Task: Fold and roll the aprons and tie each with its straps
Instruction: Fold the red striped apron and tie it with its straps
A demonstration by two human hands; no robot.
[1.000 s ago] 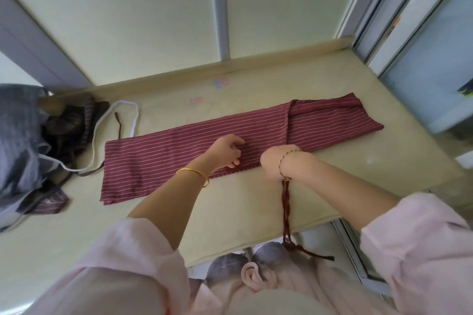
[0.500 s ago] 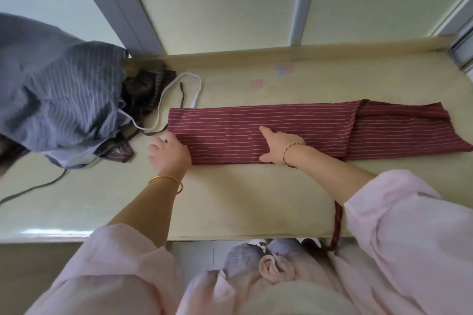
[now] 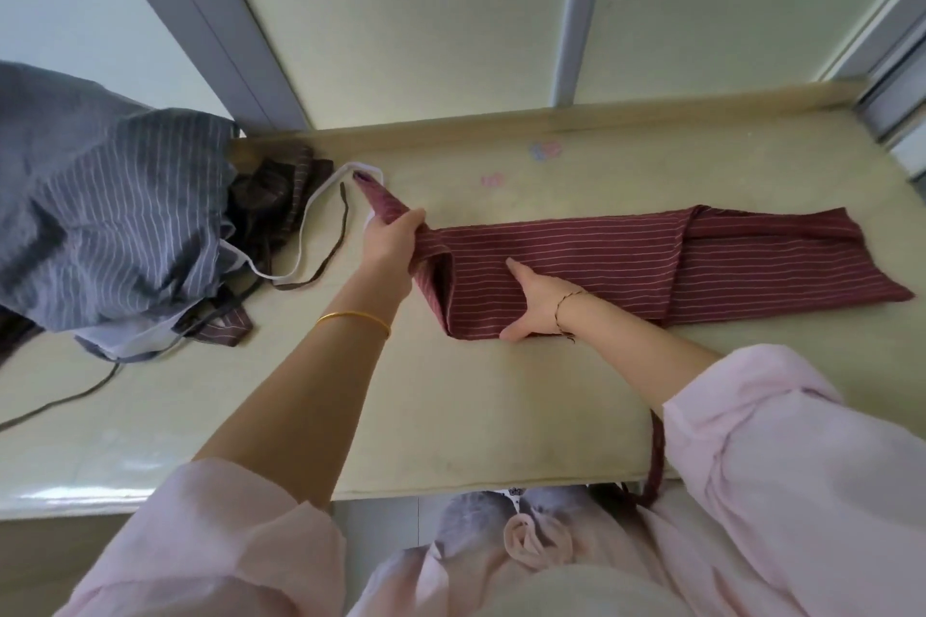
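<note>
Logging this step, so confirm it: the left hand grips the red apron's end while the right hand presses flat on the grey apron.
Not quite. The right hand presses flat on the red apron, not the grey apron, which lies heaped apart at the left. The left hand does grip the red apron's end. The head view shows it.

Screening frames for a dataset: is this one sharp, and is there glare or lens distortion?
Head view: wide-angle distortion splays the window frames; glare whitens the counter, near left; light is soft, shadows faint; the red striped apron, left hand and right hand look fairly sharp, without motion smear.
</note>
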